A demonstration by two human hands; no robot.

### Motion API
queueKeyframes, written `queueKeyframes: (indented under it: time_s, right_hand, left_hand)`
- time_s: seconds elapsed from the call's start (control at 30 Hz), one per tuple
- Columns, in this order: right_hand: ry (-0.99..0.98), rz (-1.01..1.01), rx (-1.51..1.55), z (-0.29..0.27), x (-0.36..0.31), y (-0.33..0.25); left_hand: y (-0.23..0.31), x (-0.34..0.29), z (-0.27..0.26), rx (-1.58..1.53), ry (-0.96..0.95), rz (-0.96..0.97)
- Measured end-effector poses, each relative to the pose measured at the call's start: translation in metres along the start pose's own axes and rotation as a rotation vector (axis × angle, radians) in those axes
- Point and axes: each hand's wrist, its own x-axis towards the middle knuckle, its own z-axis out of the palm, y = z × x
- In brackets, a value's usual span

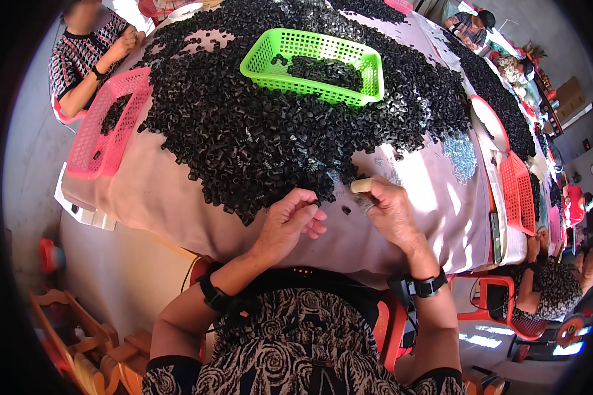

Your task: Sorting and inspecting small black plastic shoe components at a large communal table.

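At the near edge of a big heap of small black plastic parts (244,151), my left hand (286,224) pinches one small black plastic part (316,203) between thumb and fingertips. To its right, my right hand (392,214) is curled closed around a cluster of small silvery metal pieces (366,203), partly hidden by the fingers. A pale yellowish wrap (360,186) covers one of its fingertips. The hands are apart. Between them a single black part (346,210) lies on the pinkish cloth (296,250).
A green basket (310,90) with black parts stands on the heap. Pink basket (79,155) sits at the left edge, red basket (518,191) at the right. Silvery small pieces (460,158) lie in a pile at right. A co-worker (85,59) sits far left; others work at right.
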Motion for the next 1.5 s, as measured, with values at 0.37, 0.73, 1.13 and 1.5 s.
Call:
queueKeyframes:
  time_s: [0.37, 0.73, 1.13, 1.5]
  right_hand:
    - [-0.108, -0.128, -0.285, 0.012, 0.014, -0.015]
    - [-0.114, -0.055, 0.042, 0.010, 0.008, -0.053]
    - [-0.062, -0.083, 0.149, 0.012, 0.003, -0.048]
    - [-0.257, 0.276, 0.677, 0.004, 0.003, -0.036]
  left_hand:
    - [-0.002, 0.001, -0.001, -0.006, -0.026, 0.012]
    - [-0.006, -0.001, 0.004, 0.124, -0.091, 0.124]
    - [-0.005, -0.003, 0.005, -0.029, -0.117, 0.064]
    - [-0.001, -0.004, 0.004, 0.009, -0.225, 0.053]
